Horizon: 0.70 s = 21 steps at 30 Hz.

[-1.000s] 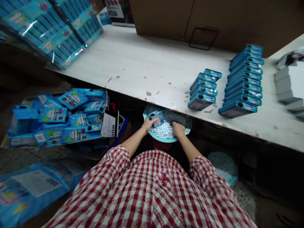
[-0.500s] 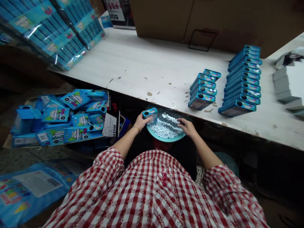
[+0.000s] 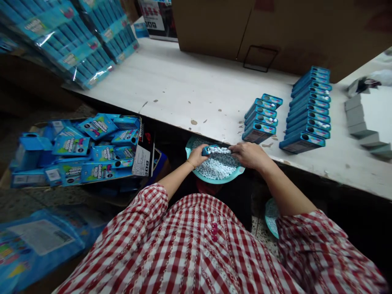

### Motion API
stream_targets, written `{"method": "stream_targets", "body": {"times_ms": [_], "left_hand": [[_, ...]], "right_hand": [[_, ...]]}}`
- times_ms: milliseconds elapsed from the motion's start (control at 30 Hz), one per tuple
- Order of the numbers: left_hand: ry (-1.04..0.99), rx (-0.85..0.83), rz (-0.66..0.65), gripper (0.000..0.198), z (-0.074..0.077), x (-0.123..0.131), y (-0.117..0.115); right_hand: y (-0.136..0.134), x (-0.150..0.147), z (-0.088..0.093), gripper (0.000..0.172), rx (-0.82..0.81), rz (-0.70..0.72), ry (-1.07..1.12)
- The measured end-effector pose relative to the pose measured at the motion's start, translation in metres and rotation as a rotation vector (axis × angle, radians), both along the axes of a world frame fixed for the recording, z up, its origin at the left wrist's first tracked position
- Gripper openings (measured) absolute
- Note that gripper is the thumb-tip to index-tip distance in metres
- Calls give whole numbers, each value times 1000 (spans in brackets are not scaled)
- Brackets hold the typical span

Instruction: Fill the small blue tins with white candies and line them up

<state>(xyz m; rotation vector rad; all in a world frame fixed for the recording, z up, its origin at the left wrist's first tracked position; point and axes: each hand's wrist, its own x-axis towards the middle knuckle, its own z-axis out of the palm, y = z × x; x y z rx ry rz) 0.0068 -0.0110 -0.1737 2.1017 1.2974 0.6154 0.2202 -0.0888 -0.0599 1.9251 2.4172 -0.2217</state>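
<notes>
My left hand [image 3: 197, 157] is closed around a small blue candy box [image 3: 209, 150], tilted over the teal basin [image 3: 187, 152]. White pellets [image 3: 216, 169] fill the basin. A narrow scoop [image 3: 220, 150] bears a row of pellets, and its left end meets the mouth of the box. The fingers of my right hand [image 3: 248, 155] close on the scoop's other end, at the basin's right rim; the scoop's own shape is mostly hidden under the pellets.
Rows of upright blue boxes [image 3: 306, 143] [image 3: 259, 132] stand on the white table [image 3: 171, 81]. To the left, a carton [image 3: 142, 161] overflows with blue boxes. Wrapped packs [image 3: 70, 45] lean at the back left. A brown carton [image 3: 211, 28] stands behind. A second basin [image 3: 269, 222] is low right.
The box has moved right and tipped toward the scoop. My right hand has risen slightly and shifted right, and the loaded scoop now lies level against the box's mouth.
</notes>
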Motion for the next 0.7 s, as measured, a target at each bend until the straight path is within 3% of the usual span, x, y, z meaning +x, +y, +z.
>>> {"method": "stream_targets", "body": {"times_ms": [300, 433, 533, 633, 700], "left_hand": [[23, 60, -40, 41, -4, 4, 0], [-72, 37, -16, 40, -3, -3, 1], [-204, -32, 29, 42, -6, -17, 3], [-398, -158, 116, 46, -16, -34, 6], [-541, -285, 192, 48, -27, -38, 7]], "right_hand": [[-7, -29, 23, 31, -7, 20, -181], [-21, -13, 19, 33, 58, 1, -142], [-31, 19, -12, 34, 45, -70, -62], [-31, 38, -67, 34, -42, -157, -22], [-23, 32, -105, 33, -95, -203, 2]]}}
